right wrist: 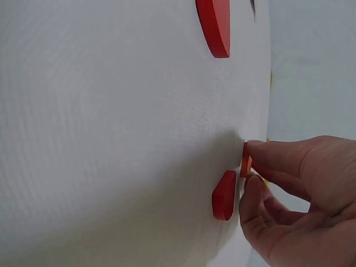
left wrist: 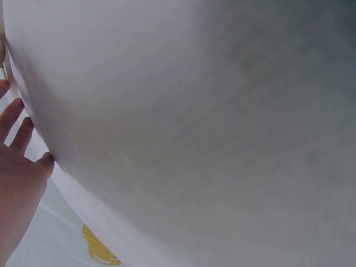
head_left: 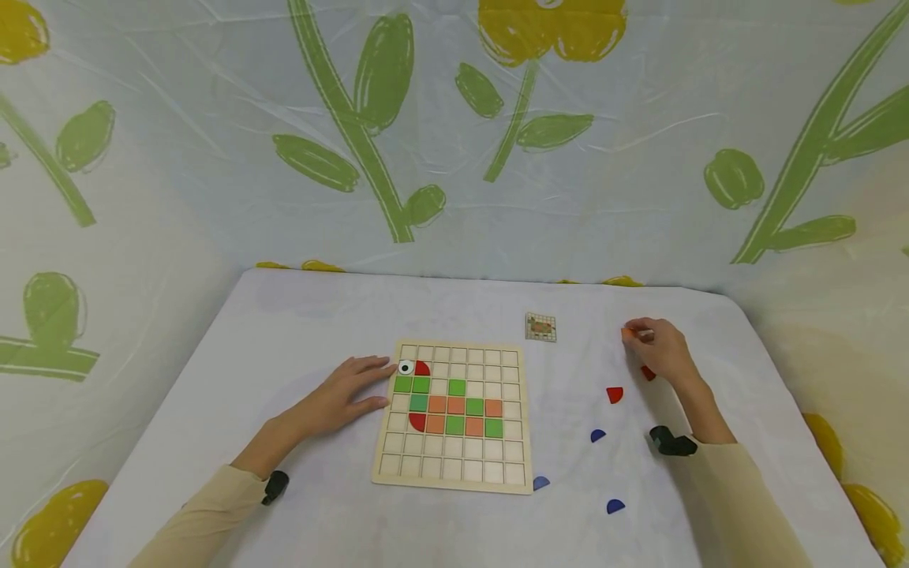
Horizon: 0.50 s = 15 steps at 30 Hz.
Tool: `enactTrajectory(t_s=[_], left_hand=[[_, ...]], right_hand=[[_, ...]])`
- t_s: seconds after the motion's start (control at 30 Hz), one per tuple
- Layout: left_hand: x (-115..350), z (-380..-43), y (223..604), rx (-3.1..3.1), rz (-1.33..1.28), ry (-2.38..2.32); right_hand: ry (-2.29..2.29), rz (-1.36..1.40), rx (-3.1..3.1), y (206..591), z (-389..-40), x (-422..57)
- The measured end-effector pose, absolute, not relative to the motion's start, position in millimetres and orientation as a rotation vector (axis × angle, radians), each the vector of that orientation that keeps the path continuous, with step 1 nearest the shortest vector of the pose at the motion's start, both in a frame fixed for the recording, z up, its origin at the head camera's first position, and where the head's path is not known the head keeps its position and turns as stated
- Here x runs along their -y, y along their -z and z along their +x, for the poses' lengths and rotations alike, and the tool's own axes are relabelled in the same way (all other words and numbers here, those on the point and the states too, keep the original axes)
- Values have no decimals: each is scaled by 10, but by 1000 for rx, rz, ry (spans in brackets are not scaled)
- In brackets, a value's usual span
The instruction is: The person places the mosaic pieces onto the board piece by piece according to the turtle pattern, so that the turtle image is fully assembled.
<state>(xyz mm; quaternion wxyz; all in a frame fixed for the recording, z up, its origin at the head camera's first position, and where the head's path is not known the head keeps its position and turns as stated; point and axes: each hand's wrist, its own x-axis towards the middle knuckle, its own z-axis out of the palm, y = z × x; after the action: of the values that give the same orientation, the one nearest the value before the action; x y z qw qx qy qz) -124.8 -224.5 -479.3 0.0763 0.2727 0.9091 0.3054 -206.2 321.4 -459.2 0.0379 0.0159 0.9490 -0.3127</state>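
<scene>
My right hand [head_left: 660,347] pinches a small orange tile [right wrist: 245,160] between thumb and fingertip, over the right part of the table. Just below that hand lies a red quarter-round piece [head_left: 648,373], and another red quarter-round piece [head_left: 614,394] is to its left. The left hand [head_left: 341,398] lies with its fingers extended, fingertips right at the left edge of the wooden grid board [head_left: 454,487]. On the board sit green, orange and teal square tiles, two red quarter-rounds and a white eye tile [head_left: 405,368].
A small printed picture card [head_left: 541,326] lies beyond the board's far right corner. Blue half-round pieces are scattered right of the board: one by its near corner [head_left: 541,483], a second piece [head_left: 598,435] and a third piece [head_left: 615,506]. Patterned cloth [head_left: 454,260] hangs around the table.
</scene>
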Motion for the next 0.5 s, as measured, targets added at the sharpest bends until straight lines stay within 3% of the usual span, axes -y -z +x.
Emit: enactTrajectory(t_s=[0.5], left_hand=[[2239,-1240,4780,-2745,848,-912]], right_hand=[[943,78,-2858,4558,-2066,-3242]])
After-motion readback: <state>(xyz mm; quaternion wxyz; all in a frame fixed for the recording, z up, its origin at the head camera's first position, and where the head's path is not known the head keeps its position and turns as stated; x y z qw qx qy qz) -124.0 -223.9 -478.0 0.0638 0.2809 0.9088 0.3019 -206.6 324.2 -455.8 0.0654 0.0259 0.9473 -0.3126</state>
